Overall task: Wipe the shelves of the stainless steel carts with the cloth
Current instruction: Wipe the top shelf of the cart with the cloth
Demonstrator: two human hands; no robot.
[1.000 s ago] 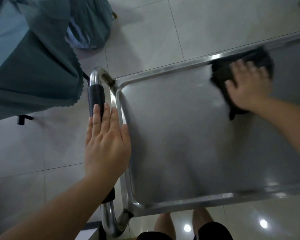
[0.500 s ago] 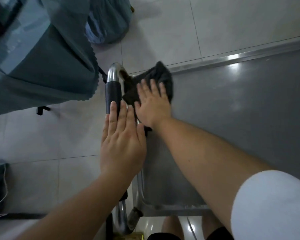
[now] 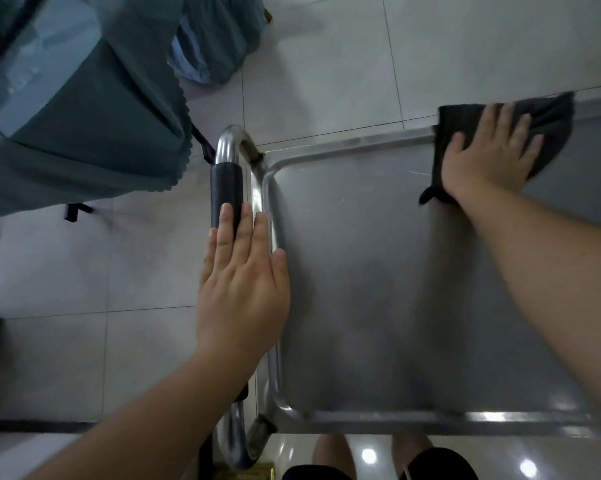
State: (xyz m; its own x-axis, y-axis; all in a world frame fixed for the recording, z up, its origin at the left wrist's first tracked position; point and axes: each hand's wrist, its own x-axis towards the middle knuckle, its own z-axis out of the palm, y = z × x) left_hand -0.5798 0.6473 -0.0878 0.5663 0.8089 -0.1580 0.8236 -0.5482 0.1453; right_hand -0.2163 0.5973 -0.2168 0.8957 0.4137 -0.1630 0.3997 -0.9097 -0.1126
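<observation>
The top shelf [image 3: 361, 289] of a stainless steel cart fills the middle and right of the head view. A dark grey cloth [image 3: 551, 123] lies at the shelf's far rim on the right. My right hand [image 3: 489, 157] presses flat on the cloth, fingers spread. My left hand [image 3: 240, 289] rests flat, fingers together, on the cart's handle [image 3: 226, 188], a steel tube with a black grip, at the shelf's left end. It holds nothing.
A teal cloth-covered table [image 3: 67, 116] stands to the far left over a tiled floor [image 3: 326, 64]. A teal bag [image 3: 216, 36] sits on the floor behind the cart. My knees [image 3: 330, 455] show below the shelf's near rim.
My right hand has swept the cloth from the shelf's far left corner, beside the handle, to the right along the far rim. My left hand has stayed on the handle.
</observation>
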